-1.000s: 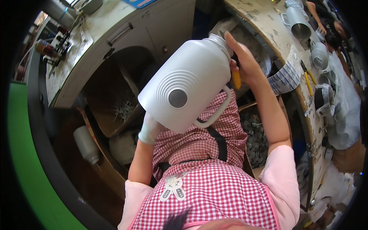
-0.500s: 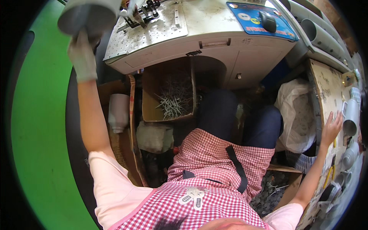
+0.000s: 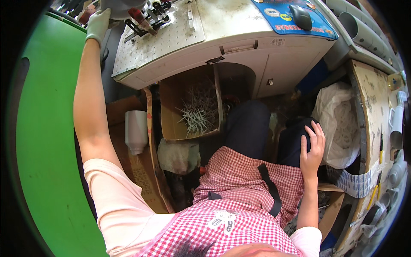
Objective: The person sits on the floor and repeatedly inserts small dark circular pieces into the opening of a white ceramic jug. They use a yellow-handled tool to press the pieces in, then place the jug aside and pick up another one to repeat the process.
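Observation:
At the upper left my left hand [image 3: 99, 25], in a white glove, grips a grey plastic cylinder [image 3: 121, 5], partly cut off by the top edge of the picture. The cylinder is next to a black metal clamp fixture [image 3: 147, 20] on a perforated metal plate [image 3: 173, 36]. Whether cylinder and fixture touch I cannot make out. My bare right hand [image 3: 313, 147] lies on my right knee, its fingers stretched out and holding nothing.
Under the machine table [image 3: 239, 32] a cardboard box [image 3: 171, 124] holds thin grey pieces. A grey bottle-shaped part [image 3: 136, 130] lies in another carton. A mouse [image 3: 300, 17] is on a blue pad. At right are a white plastic bag [image 3: 332, 107] and a wooden bench [image 3: 370, 94].
My left hand has carried the grey cylinder right and upward toward the fixture. My right hand has come from the bench at the right onto my knee.

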A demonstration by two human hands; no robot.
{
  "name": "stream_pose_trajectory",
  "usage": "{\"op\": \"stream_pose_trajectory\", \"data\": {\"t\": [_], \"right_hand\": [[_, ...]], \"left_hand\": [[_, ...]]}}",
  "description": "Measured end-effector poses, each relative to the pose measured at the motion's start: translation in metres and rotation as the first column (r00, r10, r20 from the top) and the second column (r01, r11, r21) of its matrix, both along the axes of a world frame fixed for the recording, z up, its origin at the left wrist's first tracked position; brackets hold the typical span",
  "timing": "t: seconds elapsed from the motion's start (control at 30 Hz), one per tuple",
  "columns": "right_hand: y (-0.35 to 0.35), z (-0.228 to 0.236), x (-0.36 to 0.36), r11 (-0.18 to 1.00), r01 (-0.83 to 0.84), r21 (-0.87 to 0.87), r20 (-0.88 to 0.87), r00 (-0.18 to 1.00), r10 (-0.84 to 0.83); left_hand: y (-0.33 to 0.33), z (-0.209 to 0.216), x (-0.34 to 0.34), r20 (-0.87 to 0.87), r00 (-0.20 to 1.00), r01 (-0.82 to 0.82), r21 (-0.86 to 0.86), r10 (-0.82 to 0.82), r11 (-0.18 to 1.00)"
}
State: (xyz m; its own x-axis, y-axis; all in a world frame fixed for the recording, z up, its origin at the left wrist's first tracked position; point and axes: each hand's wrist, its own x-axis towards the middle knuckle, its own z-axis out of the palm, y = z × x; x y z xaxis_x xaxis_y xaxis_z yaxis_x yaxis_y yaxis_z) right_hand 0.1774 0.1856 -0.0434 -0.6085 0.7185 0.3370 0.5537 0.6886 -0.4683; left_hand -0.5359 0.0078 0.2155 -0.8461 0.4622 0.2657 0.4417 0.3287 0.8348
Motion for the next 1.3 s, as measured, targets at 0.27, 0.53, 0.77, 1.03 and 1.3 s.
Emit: {"op": "stream_pose_trajectory", "data": {"t": [0.27, 0.53, 0.77, 1.03, 1.3], "right_hand": [[-0.004, -0.003, -0.004, 1.0, -0.006, 0.026, -0.027, 1.0, 0.007], [-0.013, 0.002, 0.001, 0.996, -0.018, 0.082, 0.025, 1.0, 0.016], [-0.034, 0.029, 0.026, 0.982, 0.02, 0.188, -0.013, 1.0, -0.018], [-0.044, 0.022, 0.027, 0.961, -0.053, 0.272, 0.209, 0.978, -0.005], [-0.036, 0.021, 0.037, 0.981, -0.189, 0.039, 0.14, 0.973, 0.182]], "left_hand": [[-0.009, 0.013, 0.064, -0.063, 0.997, -0.062, -0.252, 0.048, 0.966], [-0.089, -0.071, 0.135, -0.217, 0.964, -0.085, 0.295, 0.153, 0.952], [-0.291, -0.285, 0.185, 0.391, 0.789, -0.581, 0.227, 0.474, 0.782], [-0.391, -0.389, 0.267, 0.81, 0.395, -0.812, 0.088, 0.432, 0.577], [-0.406, -0.441, 0.211, 0.941, 0.337, -0.684, 0.228, 0.022, 0.693]]}}
